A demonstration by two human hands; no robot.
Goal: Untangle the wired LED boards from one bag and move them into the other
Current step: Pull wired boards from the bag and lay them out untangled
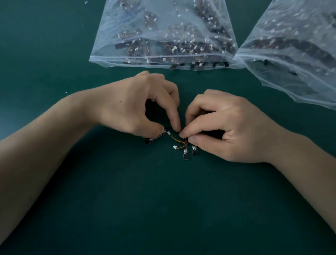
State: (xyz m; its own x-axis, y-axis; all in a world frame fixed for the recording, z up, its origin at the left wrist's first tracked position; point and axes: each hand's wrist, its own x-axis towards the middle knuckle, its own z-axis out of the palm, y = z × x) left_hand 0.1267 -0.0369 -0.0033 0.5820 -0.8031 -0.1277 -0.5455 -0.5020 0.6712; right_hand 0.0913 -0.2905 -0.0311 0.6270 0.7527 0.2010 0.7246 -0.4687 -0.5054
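Note:
My left hand (138, 107) pinches one small black LED board (156, 138) between thumb and forefinger, just above the green table. My right hand (223, 125) pinches the tops of two more black boards (190, 152) that hang down side by side. Thin yellow and orange wires (177, 141) with white connectors loop between the two hands. A clear plastic bag (163, 32) full of tangled boards lies beyond my hands at centre top. A second clear bag (294, 49), holding boards laid in rows, lies at the top right.
The green table surface (163, 200) stretches wide in front of my forearms. A few tiny white scraps (86, 2) lie at the far left. The mouths of both bags face my hands.

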